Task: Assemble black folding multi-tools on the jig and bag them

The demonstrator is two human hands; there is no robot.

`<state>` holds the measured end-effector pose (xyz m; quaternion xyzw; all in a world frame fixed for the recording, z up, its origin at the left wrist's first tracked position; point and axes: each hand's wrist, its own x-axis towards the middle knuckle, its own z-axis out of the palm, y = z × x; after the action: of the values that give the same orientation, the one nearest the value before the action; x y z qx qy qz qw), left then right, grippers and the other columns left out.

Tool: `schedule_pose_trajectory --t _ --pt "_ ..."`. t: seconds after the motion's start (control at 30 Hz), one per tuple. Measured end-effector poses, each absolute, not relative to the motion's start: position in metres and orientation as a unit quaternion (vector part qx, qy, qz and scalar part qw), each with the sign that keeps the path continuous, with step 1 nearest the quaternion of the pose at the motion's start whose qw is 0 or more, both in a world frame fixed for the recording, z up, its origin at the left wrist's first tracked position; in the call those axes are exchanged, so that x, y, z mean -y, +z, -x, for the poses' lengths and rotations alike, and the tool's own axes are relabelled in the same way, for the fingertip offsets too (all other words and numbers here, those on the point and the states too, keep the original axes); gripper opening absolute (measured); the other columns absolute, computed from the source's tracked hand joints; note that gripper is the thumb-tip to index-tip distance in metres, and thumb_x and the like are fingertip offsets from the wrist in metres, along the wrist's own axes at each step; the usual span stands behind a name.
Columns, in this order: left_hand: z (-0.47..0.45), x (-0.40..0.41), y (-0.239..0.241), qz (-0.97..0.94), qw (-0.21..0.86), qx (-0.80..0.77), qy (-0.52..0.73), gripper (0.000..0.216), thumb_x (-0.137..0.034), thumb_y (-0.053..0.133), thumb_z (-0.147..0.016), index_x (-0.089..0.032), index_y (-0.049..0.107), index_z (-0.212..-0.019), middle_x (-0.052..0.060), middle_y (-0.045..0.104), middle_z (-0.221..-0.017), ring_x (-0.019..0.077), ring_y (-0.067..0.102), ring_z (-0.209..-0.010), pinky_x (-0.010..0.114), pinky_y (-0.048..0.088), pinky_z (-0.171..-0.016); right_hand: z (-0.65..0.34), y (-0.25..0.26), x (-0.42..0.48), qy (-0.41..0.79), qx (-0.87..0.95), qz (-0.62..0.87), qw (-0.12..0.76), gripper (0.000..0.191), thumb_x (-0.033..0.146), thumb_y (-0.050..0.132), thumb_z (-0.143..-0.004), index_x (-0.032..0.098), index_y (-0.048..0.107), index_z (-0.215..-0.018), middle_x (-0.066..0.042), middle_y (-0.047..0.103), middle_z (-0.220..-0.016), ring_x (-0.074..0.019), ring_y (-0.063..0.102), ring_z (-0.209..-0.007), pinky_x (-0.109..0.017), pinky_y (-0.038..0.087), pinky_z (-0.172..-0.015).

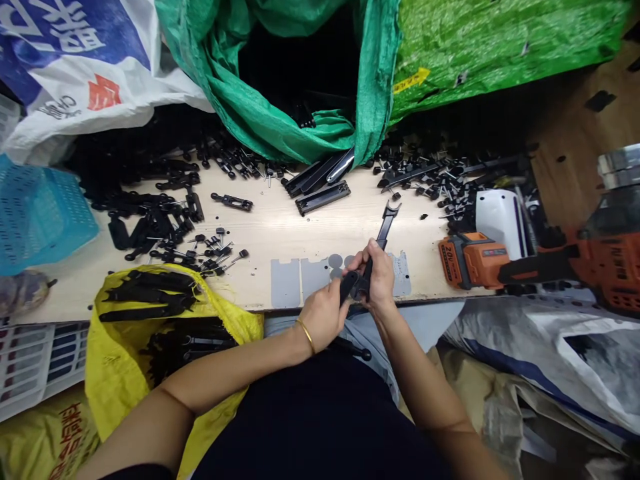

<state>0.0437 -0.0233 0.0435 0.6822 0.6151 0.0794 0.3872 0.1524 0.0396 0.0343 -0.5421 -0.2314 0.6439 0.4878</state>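
Note:
At the front edge of the bench my right hand (381, 275) is closed around a long black forked arm (386, 227), whose two-pronged end points up and away from me. My left hand (323, 317), with a gold bangle at the wrist, grips a short black plastic piece (349, 285). Both pieces meet between my hands, but my fingers hide whether they are joined. Grey flat pads (285, 283) lie on the bench just beyond my hands. Farther off are several black channel-shaped pieces (324, 198) and a single black link (231, 201).
A green sack (223, 93) stands open at the back. Loose black parts (165, 223) pile up left, small pins (435, 177) right. An orange cordless tool (475, 260) lies right, near a white part (497, 217). A yellow bag (113, 360) and blue basket (43, 217) are left.

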Motion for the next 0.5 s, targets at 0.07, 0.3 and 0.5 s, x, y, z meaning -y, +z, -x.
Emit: schedule_pose_trajectory --t 0.07,0.3,0.5 --pt "-0.044 0.028 0.043 -0.69 0.389 -0.608 0.054 0.026 -0.02 0.051 -0.084 -0.013 0.045 -0.108 0.013 0.066 -0.09 0.0249 0.066 -0.079 0.035 0.053 -0.069 -0.15 0.029 -0.033 0.649 0.21 0.546 0.487 0.04 0.052 0.058 -0.075 0.021 0.043 -0.055 0.003 0.055 -0.042 -0.0125 0.055 -0.037 -0.022 0.043 -0.035" --pt "-0.045 0.04 0.039 -0.726 0.332 -0.6 0.035 0.028 -0.019 0.047 -0.086 -0.013 0.041 -0.113 0.011 0.066 -0.089 0.0238 0.066 -0.081 0.035 0.054 -0.069 -0.152 0.025 -0.02 0.649 0.194 0.519 0.521 0.039 0.053 0.055 -0.078 0.022 0.042 -0.059 0.005 0.051 -0.043 -0.012 0.056 -0.042 -0.022 0.046 -0.04" --pt "-0.043 0.046 0.039 -0.749 0.307 -0.584 0.065 0.026 -0.018 0.046 -0.086 -0.014 0.043 -0.112 0.01 0.065 -0.086 0.0216 0.066 -0.079 0.032 0.054 -0.068 -0.153 0.029 -0.02 0.677 0.21 0.489 0.508 0.04 0.05 0.054 -0.08 0.021 0.04 -0.057 0.004 0.05 -0.045 -0.0124 0.059 -0.047 -0.024 0.049 -0.045"
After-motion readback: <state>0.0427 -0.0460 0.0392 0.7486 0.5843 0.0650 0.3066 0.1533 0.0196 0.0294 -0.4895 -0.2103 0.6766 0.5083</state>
